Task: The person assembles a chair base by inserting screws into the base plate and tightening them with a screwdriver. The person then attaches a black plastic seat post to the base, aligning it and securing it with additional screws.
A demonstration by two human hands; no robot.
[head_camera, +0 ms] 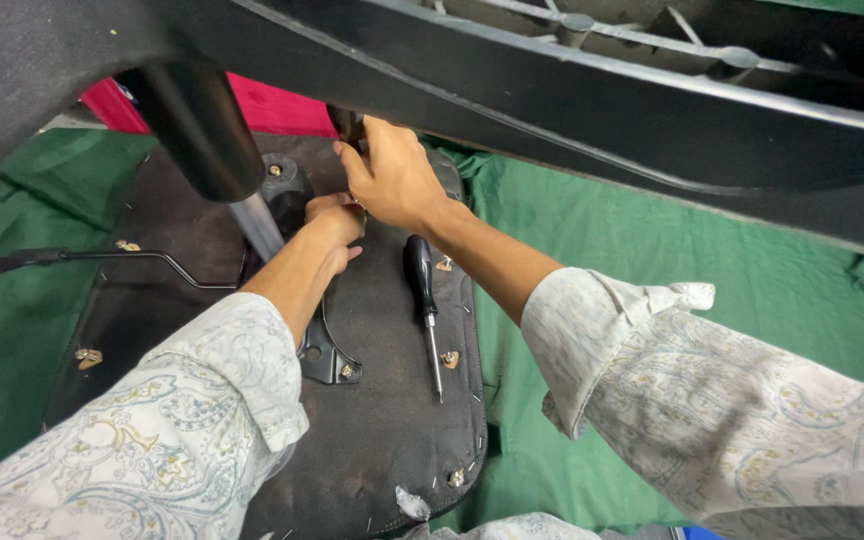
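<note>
My right hand (392,180) up at a dark part (345,124) under the black frame (592,90), fingers pinching it, my left hand (335,220) just below in a fist, whether it holds something I cannot tell, screwdriver (424,300) lying free on the upturned seat (392,420), green cloth (672,300) beneath.

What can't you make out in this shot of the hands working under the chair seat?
Head view only:
- What the right hand grips: its fingers cover it.
- Left hand: the right hand hides its fingertips.
- Black chair part overhead: cut off by the top edge.
- Lever: its end runs off the left edge.
- Screwdriver tip type: too small.
</note>
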